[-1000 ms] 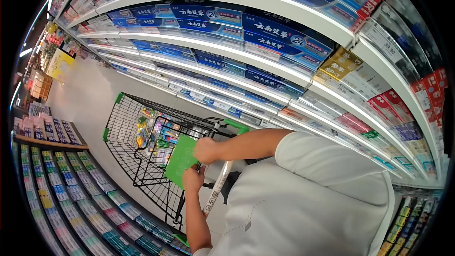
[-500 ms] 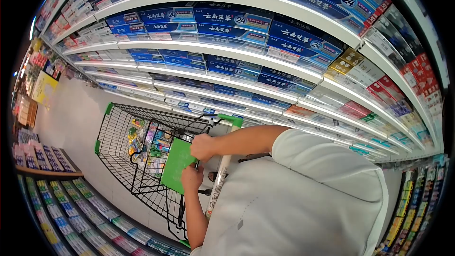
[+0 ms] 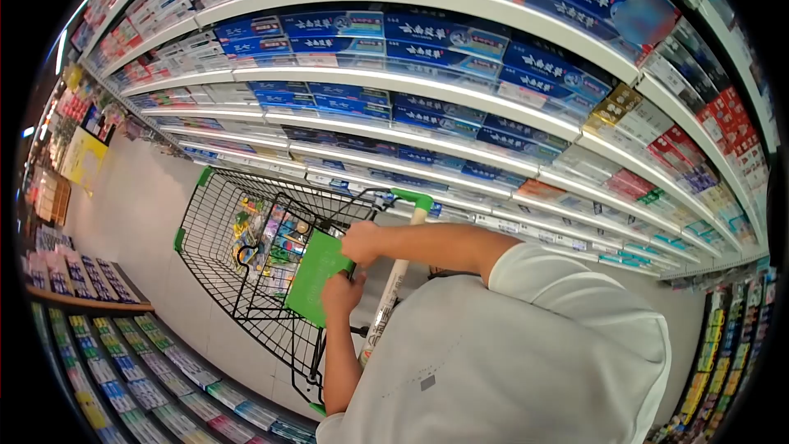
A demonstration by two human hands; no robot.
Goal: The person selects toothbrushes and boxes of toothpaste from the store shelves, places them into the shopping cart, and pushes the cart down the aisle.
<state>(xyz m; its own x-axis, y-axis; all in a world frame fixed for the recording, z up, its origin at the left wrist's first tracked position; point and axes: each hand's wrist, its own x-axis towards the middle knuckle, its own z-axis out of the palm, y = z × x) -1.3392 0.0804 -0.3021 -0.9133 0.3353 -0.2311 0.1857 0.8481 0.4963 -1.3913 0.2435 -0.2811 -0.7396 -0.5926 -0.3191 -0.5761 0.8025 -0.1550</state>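
A shopping cart (image 3: 246, 296) of black wire with green corners is in front of me, several colourful packages (image 3: 267, 234) lying in its basket. My right hand (image 3: 362, 242) is closed at the edge of the cart's green panel (image 3: 314, 284). Just below it, my left hand (image 3: 341, 294) has its fingers curled at the same edge, thumb toward the right hand. A small dark strip shows between the hands; whether it is part of the cart or a held thing I cannot make out. Nearer my body, the cart's pale handlebar (image 3: 388, 300) passes beneath my right forearm.
Long white shelves (image 3: 345, 78) run alongside, stacked with blue boxes (image 3: 444, 37) and price tags. A lower shelf of small packages (image 3: 156, 370) stands on the other side. Grey floor (image 3: 136, 205) stretches ahead to a yellow sign (image 3: 82, 160). More hanging goods (image 3: 703, 362) are behind me.
The shelves and cart have shifted slightly to the right in view. My hands stay close together at the green panel, the left thumb now sticking out more.
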